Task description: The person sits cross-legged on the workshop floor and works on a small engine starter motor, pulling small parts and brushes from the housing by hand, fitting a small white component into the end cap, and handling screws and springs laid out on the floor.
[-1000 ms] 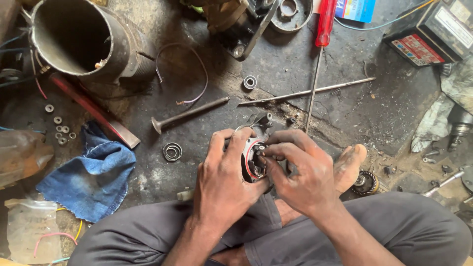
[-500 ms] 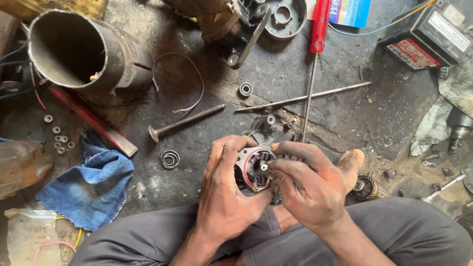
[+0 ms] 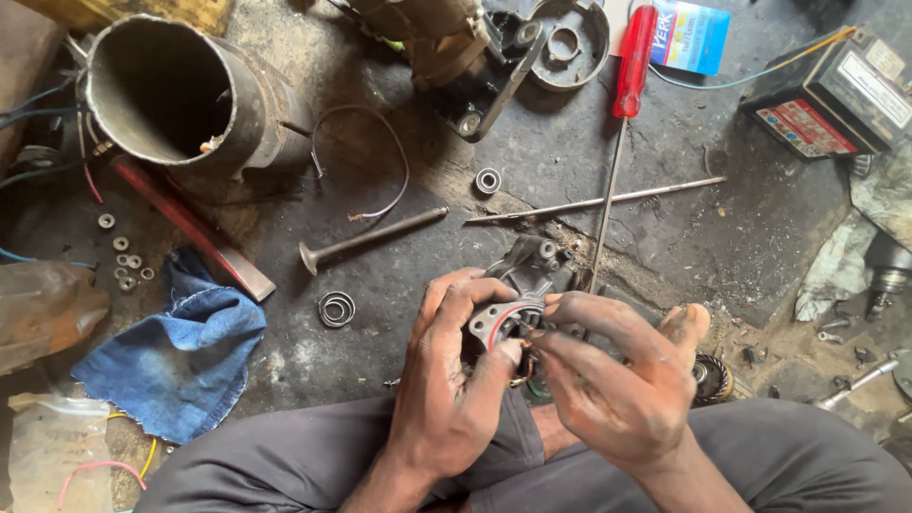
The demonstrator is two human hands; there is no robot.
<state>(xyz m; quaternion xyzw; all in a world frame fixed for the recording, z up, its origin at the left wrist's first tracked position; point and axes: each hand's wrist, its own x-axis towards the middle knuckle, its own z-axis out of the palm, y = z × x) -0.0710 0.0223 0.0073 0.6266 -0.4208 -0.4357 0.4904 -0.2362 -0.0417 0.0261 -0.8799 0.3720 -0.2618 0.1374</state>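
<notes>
— Packages and labels up top?

— Top middle, flat rectangular blue-and-white printed packet (image 3: 692, 36), lying just right of the red-handled screwdriver with a long thin steel shaft (image 3: 622, 114). Top right corner, boxy black battery with a red-and-white label panel (image 3: 822, 100), tilted, with a yellow wire running off its upper edge. Bottom left, crumpled clear plastic bag (image 3: 57, 446) with pink and yellow cord inside.

— And the part being handled?

— Small round grey metal housing with a red wire looped across its face (image 3: 503, 323), grimy, held low in the middle of the view above the crossed legs in dark grey trousers. Behind it, touching or just beyond, dark cast metal bracket with small round bosses (image 3: 537, 261) on the stained concrete floor (image 3: 722, 237).

— State of each grip?

— Left hand (image 3: 451, 380) wrapped closed around the housing from below and the side, thumb pressed to its lower edge. Right hand (image 3: 617, 380) pinching in from the right, fingertips (image 3: 556, 304) closed at the housing's face; what sits between them too small to tell.

— Nearby?

— Folded blue denim rag (image 3: 180, 351) at left, coiled flat steel spring (image 3: 335, 309) beside it, grey engine valve with a flared head (image 3: 370, 237) just above.
</notes>
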